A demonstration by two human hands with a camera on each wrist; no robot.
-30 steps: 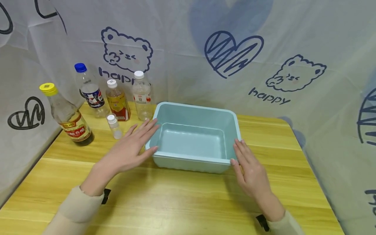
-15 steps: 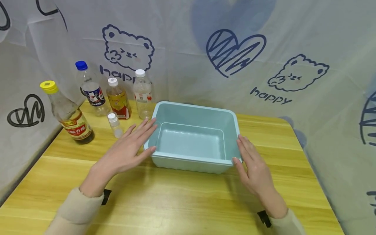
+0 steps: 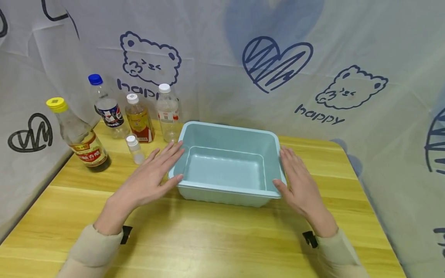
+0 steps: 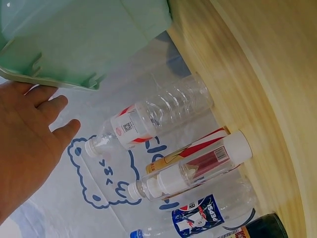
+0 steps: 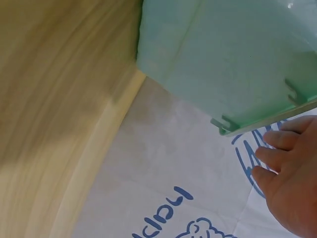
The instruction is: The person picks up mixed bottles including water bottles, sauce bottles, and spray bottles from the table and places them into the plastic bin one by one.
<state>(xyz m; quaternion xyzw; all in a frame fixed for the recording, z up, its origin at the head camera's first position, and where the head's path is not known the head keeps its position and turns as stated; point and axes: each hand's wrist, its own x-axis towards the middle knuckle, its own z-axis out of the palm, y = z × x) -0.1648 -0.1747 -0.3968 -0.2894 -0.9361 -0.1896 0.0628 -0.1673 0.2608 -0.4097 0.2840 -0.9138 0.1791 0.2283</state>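
A light blue-green plastic tub [image 3: 226, 190] stands on the wooden table, its inside bare. My left hand [image 3: 149, 179] rests at the tub's left rim with fingers straight and spread, thumb near the front corner. At the right rim lies my right hand [image 3: 302, 185], its fingers extended along the side and its thumb over the front right corner. Both wrist views show the fingers up by the rim: the left hand [image 4: 29, 134] below the tub's wall [image 4: 94, 44], and the right hand [image 5: 292, 168] beside its lipped edge. Neither hand curls round anything.
Left of the tub stand a yellow-capped sauce bottle [image 3: 87, 146], a Pepsi bottle [image 3: 111, 114], a drink bottle with a yellow and red label [image 3: 140, 123], a clear white-capped bottle [image 3: 169, 119] and a small white-capped bottle [image 3: 136, 151]. A printed cloth [image 3: 215, 92] hangs behind the table [image 3: 215, 239].
The tub has shifted slightly to the left. My right hand has moved farther back along the right rim, and my left hand has moved slightly left with the tub. The bottles stay in place.
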